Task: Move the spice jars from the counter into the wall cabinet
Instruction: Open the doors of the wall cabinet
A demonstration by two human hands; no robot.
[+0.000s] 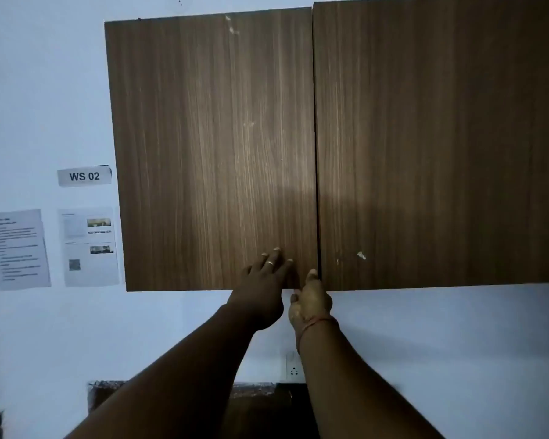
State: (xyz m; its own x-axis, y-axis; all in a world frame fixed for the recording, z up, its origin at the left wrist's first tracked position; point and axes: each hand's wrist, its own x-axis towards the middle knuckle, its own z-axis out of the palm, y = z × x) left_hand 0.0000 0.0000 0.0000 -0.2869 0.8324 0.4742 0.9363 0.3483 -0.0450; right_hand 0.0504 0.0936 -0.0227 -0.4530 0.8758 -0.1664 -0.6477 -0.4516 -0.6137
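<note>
The brown wood-grain wall cabinet has two doors, the left door (216,147) and the right door (438,141), both closed with a thin seam between them. My left hand (267,289) lies flat with straight fingers on the left door near its lower right corner. My right hand (311,302) is at the bottom of the seam. Its thumb points up along the left door's edge and its fingers curl under the bottom edge, partly hidden. No spice jars are in view.
A "WS 02" label (84,176) and two printed sheets (18,248) hang on the pale wall left of the cabinet. A wall socket (293,370) sits below the cabinet. A dark speckled strip of counter (254,389) shows between my forearms.
</note>
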